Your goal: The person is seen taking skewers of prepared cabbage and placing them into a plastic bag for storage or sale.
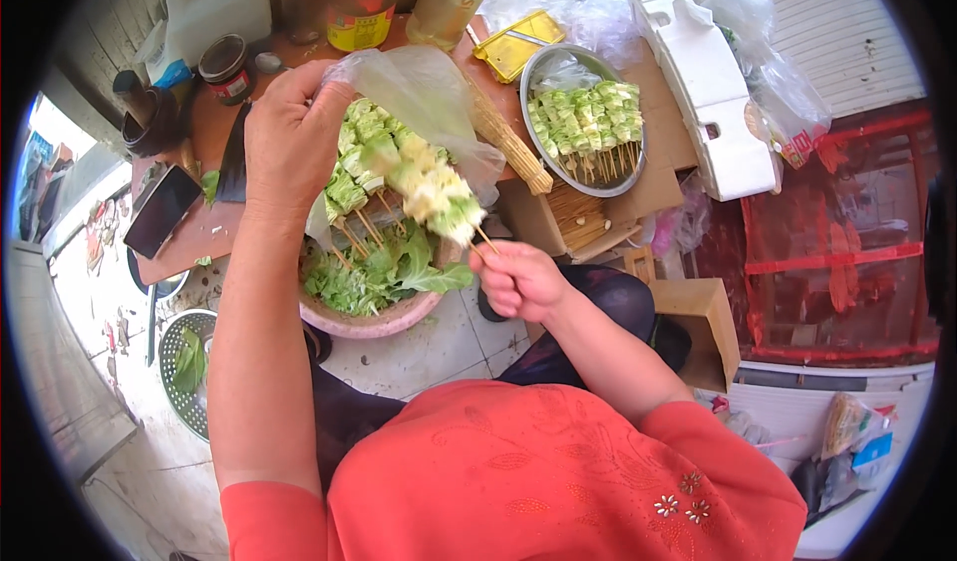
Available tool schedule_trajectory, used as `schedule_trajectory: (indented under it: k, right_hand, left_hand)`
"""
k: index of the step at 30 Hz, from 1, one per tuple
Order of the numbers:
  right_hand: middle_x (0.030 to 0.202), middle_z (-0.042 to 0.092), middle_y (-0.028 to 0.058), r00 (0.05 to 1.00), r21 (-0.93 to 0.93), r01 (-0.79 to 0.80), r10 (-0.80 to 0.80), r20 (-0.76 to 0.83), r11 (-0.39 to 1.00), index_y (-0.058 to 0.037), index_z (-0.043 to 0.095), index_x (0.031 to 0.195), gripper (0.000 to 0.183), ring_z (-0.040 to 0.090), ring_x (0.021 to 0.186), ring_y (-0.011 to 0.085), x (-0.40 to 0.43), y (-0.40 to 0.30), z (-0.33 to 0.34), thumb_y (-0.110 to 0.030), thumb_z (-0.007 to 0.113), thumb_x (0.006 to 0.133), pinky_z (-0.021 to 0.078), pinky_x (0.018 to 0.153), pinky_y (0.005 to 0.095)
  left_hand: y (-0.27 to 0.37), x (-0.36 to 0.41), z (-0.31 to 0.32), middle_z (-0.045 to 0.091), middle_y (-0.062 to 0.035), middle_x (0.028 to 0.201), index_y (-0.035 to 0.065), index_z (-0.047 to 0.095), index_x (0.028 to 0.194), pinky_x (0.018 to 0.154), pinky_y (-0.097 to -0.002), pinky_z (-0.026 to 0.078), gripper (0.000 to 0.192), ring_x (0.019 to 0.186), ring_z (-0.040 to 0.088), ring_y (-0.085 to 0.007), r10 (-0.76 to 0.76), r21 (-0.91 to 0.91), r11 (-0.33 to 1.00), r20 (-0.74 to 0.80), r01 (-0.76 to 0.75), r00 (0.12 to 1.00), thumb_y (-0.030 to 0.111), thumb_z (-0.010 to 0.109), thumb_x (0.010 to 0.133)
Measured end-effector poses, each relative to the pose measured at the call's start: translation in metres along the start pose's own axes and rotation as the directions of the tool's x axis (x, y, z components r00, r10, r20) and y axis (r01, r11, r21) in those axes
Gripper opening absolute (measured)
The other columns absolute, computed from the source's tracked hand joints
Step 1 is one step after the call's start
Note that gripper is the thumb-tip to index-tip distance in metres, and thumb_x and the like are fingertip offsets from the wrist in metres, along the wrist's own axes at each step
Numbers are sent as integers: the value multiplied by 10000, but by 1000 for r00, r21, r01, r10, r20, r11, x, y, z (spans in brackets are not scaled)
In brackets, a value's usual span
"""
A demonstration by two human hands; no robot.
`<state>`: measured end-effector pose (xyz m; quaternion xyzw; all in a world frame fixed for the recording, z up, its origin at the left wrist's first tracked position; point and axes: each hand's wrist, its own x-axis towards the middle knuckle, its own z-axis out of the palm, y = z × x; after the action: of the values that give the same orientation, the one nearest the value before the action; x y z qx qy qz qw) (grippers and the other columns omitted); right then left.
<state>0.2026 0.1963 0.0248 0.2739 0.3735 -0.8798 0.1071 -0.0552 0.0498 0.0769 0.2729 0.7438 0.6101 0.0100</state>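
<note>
My left hand point(295, 131) pinches the rim of a clear plastic bag point(426, 86) and lifts it. Inside the bag lie several skewers of folded green leaves point(350, 180), their bare stick ends pointing towards me. My right hand point(519, 281) grips the sticks of leaf skewers point(441, 195), blurred, at the bag's mouth; I cannot tell how many it holds. Below the bag, a pinkish basin point(374, 327) contains loose and shredded green leaves point(359, 281). To the right, a metal bowl point(529, 142) carries more leaf skewers point(587, 120) in a row.
A cardboard box of bare sticks point(576, 217) adjoins the table point(187, 243). A phone point(163, 211), a sauce jar point(224, 69), a yellow slicer point(519, 44) and bottles point(359, 19) stand or lie around. A white foam box point(706, 86) is at right, a green colander point(185, 382) on the floor.
</note>
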Motion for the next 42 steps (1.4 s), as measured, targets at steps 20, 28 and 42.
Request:
schedule_trajectory:
  k: [20, 28, 42]
  right_hand:
    - [565, 327, -55, 985, 167, 4, -33, 167, 986, -50, 539, 979, 173, 318, 440, 66, 93, 12, 11, -205, 466, 962, 293, 391, 227]
    - [567, 343, -55, 979, 226, 47, -90, 185, 973, -61, 542, 970, 153, 326, 439, 66, 92, -4, -2, -187, 456, 958, 293, 394, 223]
    - [582, 367, -45, 952, -118, 219, -239, -191, 969, -28, 550, 995, 168, 320, 442, 71, 96, -35, -44, -175, 480, 953, 297, 418, 221]
  left_hand:
    - [0, 4, 13, 663, -116, 871, 25, 670, 964, 730, -290, 470, 291, 800, 626, -207, 45, -82, 995, -60, -49, 997, 291, 640, 850]
    - [4, 6, 6, 673, -114, 876, 10, 666, 966, 738, -286, 469, 325, 814, 627, -181, -54, -95, 994, -78, 46, 995, 317, 608, 874]
    - [1, 5, 7, 651, -134, 832, 24, 662, 952, 723, -317, 468, 306, 795, 617, -246, 25, 0, 1000, -43, -25, 999, 313, 585, 885]
